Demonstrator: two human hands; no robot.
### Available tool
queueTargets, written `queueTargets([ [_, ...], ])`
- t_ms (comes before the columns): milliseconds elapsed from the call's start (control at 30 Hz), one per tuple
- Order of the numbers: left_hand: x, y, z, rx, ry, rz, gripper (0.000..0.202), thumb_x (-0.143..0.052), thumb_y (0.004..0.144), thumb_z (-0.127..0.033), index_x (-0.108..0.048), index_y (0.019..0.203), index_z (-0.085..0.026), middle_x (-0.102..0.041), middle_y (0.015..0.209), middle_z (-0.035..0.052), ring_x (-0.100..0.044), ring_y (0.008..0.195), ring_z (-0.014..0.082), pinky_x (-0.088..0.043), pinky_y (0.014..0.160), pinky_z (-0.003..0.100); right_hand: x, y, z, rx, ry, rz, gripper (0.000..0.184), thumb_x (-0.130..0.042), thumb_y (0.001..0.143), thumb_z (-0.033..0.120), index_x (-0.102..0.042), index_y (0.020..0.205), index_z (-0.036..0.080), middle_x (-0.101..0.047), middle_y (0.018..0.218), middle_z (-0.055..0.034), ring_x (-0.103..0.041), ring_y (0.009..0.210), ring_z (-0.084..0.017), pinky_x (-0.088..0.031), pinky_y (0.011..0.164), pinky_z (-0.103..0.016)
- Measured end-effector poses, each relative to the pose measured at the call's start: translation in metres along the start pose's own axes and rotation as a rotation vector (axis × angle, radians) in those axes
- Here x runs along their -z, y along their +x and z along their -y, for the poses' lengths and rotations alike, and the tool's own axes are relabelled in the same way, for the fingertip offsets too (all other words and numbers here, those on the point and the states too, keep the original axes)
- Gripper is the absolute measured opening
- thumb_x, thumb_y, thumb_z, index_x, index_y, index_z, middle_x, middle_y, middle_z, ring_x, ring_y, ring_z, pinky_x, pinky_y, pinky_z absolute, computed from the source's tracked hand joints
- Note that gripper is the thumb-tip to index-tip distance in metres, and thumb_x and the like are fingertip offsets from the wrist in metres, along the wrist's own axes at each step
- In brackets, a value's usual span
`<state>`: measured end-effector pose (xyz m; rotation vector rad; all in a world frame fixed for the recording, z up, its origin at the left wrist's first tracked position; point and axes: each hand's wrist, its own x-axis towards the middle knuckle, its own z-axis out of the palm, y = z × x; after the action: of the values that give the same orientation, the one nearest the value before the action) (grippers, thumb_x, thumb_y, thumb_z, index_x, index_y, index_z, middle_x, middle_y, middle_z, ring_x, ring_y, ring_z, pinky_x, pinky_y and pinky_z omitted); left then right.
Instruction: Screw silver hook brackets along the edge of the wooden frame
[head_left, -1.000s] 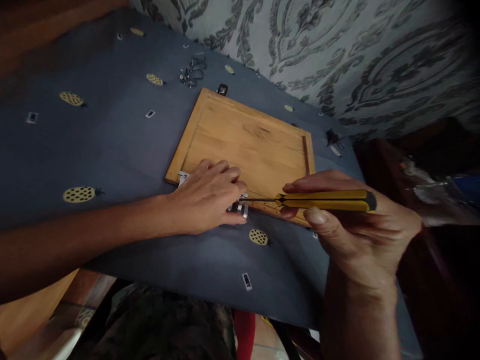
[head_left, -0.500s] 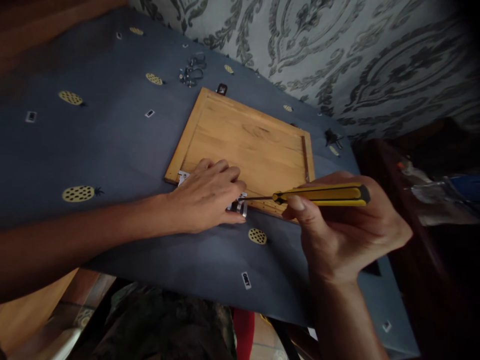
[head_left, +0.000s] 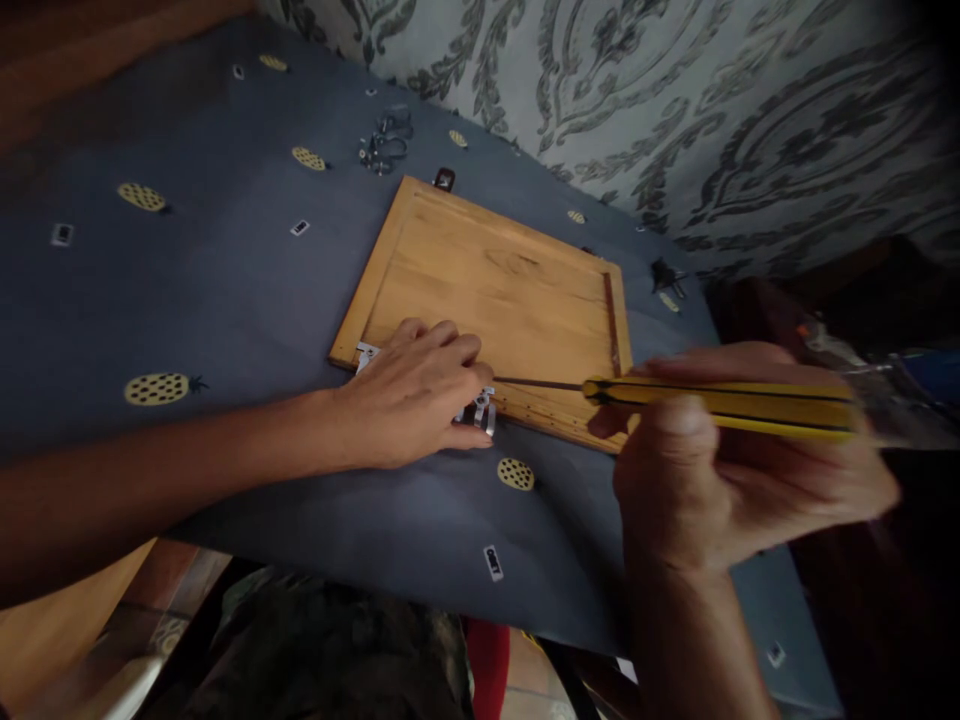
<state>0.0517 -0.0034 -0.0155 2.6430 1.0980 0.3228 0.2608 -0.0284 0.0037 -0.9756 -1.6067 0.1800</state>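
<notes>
A framed wooden panel (head_left: 495, 280), like a small cabinet door, lies flat on the table. Over its near edge my left hand (head_left: 424, 395) is bent, fingers curled on the wood and thumb against a metal hinge (head_left: 480, 412). Part of that hinge is hidden by the hand. Another metal hinge (head_left: 366, 354) shows at the panel's near left corner. My right hand (head_left: 720, 470), slightly blurred, is closed around the yellow and black handle of a screwdriver (head_left: 712, 405). Its shaft points left towards my left fingertips; I cannot tell whether the tip touches anything.
A blue-grey cloth (head_left: 225, 300) with pineapple prints covers the table. Dark tangled items (head_left: 386, 140) lie beyond the panel, a small dark object (head_left: 444, 179) sits at its far edge, and a black object (head_left: 667, 278) is at the right. Patterned wall (head_left: 615, 90) borders the back.
My right hand has moved right with the screwdriver, drawing its shaft back from the hinge and uncovering more of the hinge. My left hand and the panel stay put.
</notes>
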Motion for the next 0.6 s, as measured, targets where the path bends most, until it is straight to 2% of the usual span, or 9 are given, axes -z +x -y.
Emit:
queueTargets([
  [100, -0.0014, -0.0007, 0.0007, -0.008, -0.007, -0.024, 0.036, -0.076, 0.091, -0.05, -0.074, 0.105, -0.017, -0.065, 0.104, 0.0086, -0.057, 0.104, 0.029, -0.038, 0.088, 0.041, -0.0016, 0.0021, 0.0025, 0.064, 0.037, -0.122, 0.023, -0.082, 0.084, 0.041, -0.079, 0.085, 0.018, -0.07, 0.072, -0.0018, -0.06, 0.051, -0.012, -0.044, 0.039, -0.027],
  [200, -0.003, -0.0011, 0.0012, -0.004, -0.003, -0.023, 0.037, -0.076, 0.091, -0.051, -0.074, 0.105, -0.017, -0.065, 0.105, 0.0087, -0.057, 0.105, 0.0292, -0.038, 0.089, 0.041, -0.0041, 0.0017, 0.0054, 0.047, 0.006, -0.048, 0.015, -0.081, 0.086, 0.035, -0.079, 0.086, 0.02, -0.07, 0.071, 0.0004, -0.059, 0.051, -0.011, -0.046, 0.043, -0.028],
  [400, -0.0017, -0.0001, 0.0007, -0.016, 0.006, -0.025, 0.035, -0.076, 0.091, -0.05, -0.073, 0.102, -0.017, -0.065, 0.104, 0.0086, -0.057, 0.105, 0.0282, -0.038, 0.088, 0.039, -0.0033, -0.0025, 0.0057, -0.026, -0.005, 0.065, 0.006, -0.078, 0.087, 0.03, -0.077, 0.089, 0.024, -0.07, 0.074, 0.0025, -0.066, 0.058, -0.016, -0.051, 0.052, -0.034],
  [600, 0.0016, 0.0004, -0.0011, 0.004, -0.003, 0.008, 0.035, -0.075, 0.092, -0.049, -0.074, 0.103, -0.016, -0.065, 0.104, 0.0091, -0.057, 0.106, 0.0291, -0.038, 0.088, 0.04, -0.0039, -0.0027, 0.0038, -0.007, 0.022, 0.087, 0.003, -0.079, 0.087, 0.024, -0.077, 0.089, 0.022, -0.07, 0.076, 0.0018, -0.064, 0.056, -0.013, -0.048, 0.048, -0.03],
])
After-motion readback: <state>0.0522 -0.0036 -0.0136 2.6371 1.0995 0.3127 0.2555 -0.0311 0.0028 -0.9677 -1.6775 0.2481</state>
